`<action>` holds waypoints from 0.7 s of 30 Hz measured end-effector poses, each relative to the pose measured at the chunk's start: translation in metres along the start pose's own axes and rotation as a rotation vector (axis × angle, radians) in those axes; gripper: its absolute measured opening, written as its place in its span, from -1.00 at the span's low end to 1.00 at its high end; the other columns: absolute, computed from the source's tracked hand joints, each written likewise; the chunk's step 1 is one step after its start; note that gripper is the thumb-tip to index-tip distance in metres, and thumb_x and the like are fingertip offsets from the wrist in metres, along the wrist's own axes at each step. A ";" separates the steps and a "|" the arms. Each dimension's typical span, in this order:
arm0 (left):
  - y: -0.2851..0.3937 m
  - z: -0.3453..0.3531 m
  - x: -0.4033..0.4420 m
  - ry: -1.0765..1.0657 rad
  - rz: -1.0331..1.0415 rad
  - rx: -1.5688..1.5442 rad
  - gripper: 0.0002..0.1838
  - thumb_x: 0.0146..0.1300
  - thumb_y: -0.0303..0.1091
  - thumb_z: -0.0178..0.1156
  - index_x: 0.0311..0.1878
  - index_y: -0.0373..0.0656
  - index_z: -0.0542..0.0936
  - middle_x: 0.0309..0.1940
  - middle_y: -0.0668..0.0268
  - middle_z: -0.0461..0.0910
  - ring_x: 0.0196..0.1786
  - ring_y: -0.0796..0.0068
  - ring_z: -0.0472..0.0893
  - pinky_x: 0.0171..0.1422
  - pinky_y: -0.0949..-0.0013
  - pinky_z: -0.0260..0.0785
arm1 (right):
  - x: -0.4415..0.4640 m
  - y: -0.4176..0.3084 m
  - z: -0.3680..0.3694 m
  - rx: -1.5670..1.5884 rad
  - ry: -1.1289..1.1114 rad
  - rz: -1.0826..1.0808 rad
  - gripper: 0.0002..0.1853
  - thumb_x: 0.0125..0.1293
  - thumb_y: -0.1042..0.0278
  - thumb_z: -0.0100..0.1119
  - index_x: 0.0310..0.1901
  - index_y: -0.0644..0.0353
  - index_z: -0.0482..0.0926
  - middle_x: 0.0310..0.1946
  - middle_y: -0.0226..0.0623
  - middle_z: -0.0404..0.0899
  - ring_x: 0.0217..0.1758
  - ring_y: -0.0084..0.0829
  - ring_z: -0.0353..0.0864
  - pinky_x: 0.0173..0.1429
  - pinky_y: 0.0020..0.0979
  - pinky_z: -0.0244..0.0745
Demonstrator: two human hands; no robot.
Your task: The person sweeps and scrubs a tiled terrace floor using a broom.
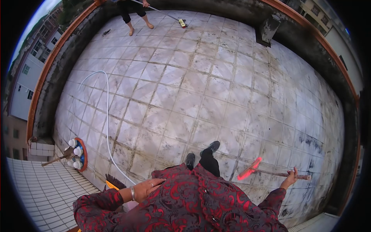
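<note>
My right hand [291, 178] is out to the right, its fingers wrapped round the wooden handle of a broom [266, 172]. The broom's bright red-pink bristles [250, 169] point left, towards my feet. My left hand [148, 189], with a bracelet at the wrist, lies flat against the front of my patterned jacket [177, 201], fingers stretched out. A pale hose [108, 135] curves over the tiles and ends from view beside this hand. Behind my left forearm shows a dark-bristled brush with a yellow part [112, 183], mostly hidden.
Dirty, stained floor tiles [185, 100] spread across a walled terrace. At the top, another person [131, 11] holds a long-handled brush with a yellow head [182, 23]. On the left stands a red-rimmed tray [84, 154] with several white round objects. A low pillar [269, 29] stands top right.
</note>
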State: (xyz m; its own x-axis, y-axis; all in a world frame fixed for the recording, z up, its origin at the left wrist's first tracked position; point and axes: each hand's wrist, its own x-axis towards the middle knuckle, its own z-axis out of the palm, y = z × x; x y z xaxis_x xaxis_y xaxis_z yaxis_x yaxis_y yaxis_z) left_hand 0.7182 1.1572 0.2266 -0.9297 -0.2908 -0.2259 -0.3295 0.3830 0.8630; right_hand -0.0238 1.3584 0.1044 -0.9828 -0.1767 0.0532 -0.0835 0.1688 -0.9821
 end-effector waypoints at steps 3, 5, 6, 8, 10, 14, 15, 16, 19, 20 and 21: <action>-0.001 0.000 0.003 -0.012 0.023 0.044 -0.08 0.04 -0.25 0.23 0.42 -0.11 -0.06 0.33 -0.17 0.06 0.31 -0.15 0.22 0.33 0.01 0.14 | 0.001 0.003 0.001 -0.015 -0.001 -0.006 -0.66 0.11 0.58 0.02 -0.03 0.28 0.55 -0.36 -0.35 0.48 -0.44 -0.52 0.48 -0.25 -0.49 0.43; -0.013 0.008 0.002 -0.030 0.039 0.050 -0.08 0.03 -0.23 0.23 0.42 -0.11 -0.05 0.32 -0.16 0.06 0.30 -0.15 0.23 0.33 0.02 0.14 | 0.005 0.007 -0.001 -0.019 -0.019 -0.026 -0.66 0.11 0.58 0.02 -0.03 0.28 0.55 -0.36 -0.35 0.48 -0.45 -0.53 0.48 -0.25 -0.50 0.42; -0.010 0.007 0.002 -0.025 0.027 0.032 -0.08 0.04 -0.22 0.22 0.42 -0.11 -0.05 0.32 -0.17 0.06 0.30 -0.16 0.23 0.33 0.02 0.14 | 0.004 0.005 -0.001 -0.014 -0.008 -0.029 -0.64 0.08 0.59 0.01 -0.04 0.29 0.55 -0.39 -0.35 0.48 -0.46 -0.52 0.48 -0.26 -0.50 0.44; -0.004 0.003 0.003 -0.015 0.004 -0.002 -0.09 0.05 -0.19 0.21 0.42 -0.11 -0.05 0.32 -0.17 0.07 0.30 -0.18 0.22 0.33 0.01 0.14 | 0.001 0.000 0.002 -0.002 0.013 -0.036 -0.60 0.02 0.61 -0.01 -0.04 0.31 0.56 -0.45 -0.36 0.50 -0.49 -0.52 0.48 -0.28 -0.50 0.47; 0.003 -0.001 0.004 0.029 -0.023 -0.019 -0.13 0.09 -0.14 0.19 0.41 -0.11 0.00 0.31 -0.14 0.10 0.31 -0.13 0.22 0.35 0.05 0.13 | -0.001 -0.004 0.003 -0.002 0.029 -0.030 -0.61 0.03 0.61 0.00 -0.04 0.31 0.56 -0.46 -0.37 0.49 -0.48 -0.52 0.48 -0.29 -0.50 0.48; 0.019 -0.010 0.006 0.010 -0.345 -0.203 -0.24 0.24 -0.05 0.10 0.41 -0.18 0.08 0.37 0.07 0.14 0.38 0.15 0.20 0.45 0.29 -0.01 | 0.008 0.010 -0.002 -0.059 0.021 -0.031 -0.63 0.04 0.61 -0.01 -0.06 0.32 0.56 -0.48 -0.39 0.47 -0.52 -0.53 0.48 -0.32 -0.50 0.48; 0.015 -0.017 0.015 0.006 -0.422 -0.220 -0.24 0.24 -0.05 0.10 0.41 -0.18 0.08 0.37 0.07 0.14 0.38 0.15 0.20 0.45 0.29 -0.01 | 0.007 0.015 -0.004 0.005 -0.009 -0.049 -0.66 0.07 0.60 0.01 -0.07 0.31 0.56 -0.46 -0.36 0.50 -0.49 -0.53 0.49 -0.31 -0.50 0.45; 0.010 -0.026 0.028 0.009 -0.484 -0.214 -0.24 0.24 -0.05 0.10 0.41 -0.18 0.08 0.37 0.07 0.14 0.38 0.15 0.20 0.45 0.29 -0.01 | 0.000 0.010 0.003 0.009 0.031 -0.047 -0.67 0.08 0.61 0.01 -0.08 0.31 0.56 -0.49 -0.38 0.49 -0.50 -0.53 0.51 -0.33 -0.51 0.44; -0.005 -0.045 0.071 0.030 -0.571 -0.163 -0.24 0.24 -0.05 0.09 0.41 -0.18 0.08 0.37 0.07 0.14 0.38 0.15 0.20 0.45 0.29 0.00 | -0.013 0.002 0.018 0.026 0.055 -0.083 -0.73 0.05 0.60 0.04 -0.19 0.24 0.61 -0.57 -0.45 0.43 -0.56 -0.57 0.48 -0.43 -0.54 0.37; -0.008 -0.047 0.082 0.001 -0.576 -0.144 -0.24 0.24 -0.05 0.09 0.41 -0.18 0.08 0.37 0.06 0.14 0.38 0.15 0.20 0.45 0.29 0.00 | -0.020 -0.013 0.028 -0.001 0.092 0.008 -0.75 0.05 0.58 0.06 -0.20 0.24 0.63 -0.59 -0.49 0.40 -0.57 -0.57 0.49 -0.46 -0.54 0.36; -0.009 -0.047 0.091 -0.008 -0.581 -0.129 -0.24 0.24 -0.04 0.09 0.41 -0.18 0.08 0.37 0.06 0.14 0.38 0.15 0.20 0.45 0.28 0.00 | -0.020 -0.004 0.032 0.048 0.098 -0.014 -0.75 0.06 0.57 0.08 -0.20 0.24 0.64 -0.60 -0.51 0.41 -0.58 -0.59 0.49 -0.48 -0.53 0.36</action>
State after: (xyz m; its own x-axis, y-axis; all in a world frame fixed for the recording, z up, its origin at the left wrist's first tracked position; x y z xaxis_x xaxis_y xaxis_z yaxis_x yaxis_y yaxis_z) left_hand 0.6446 1.0860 0.2199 -0.6043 -0.4138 -0.6809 -0.7627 0.0530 0.6446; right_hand 0.0011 1.3297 0.1017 -0.9932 -0.0829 0.0822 -0.0919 0.1200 -0.9885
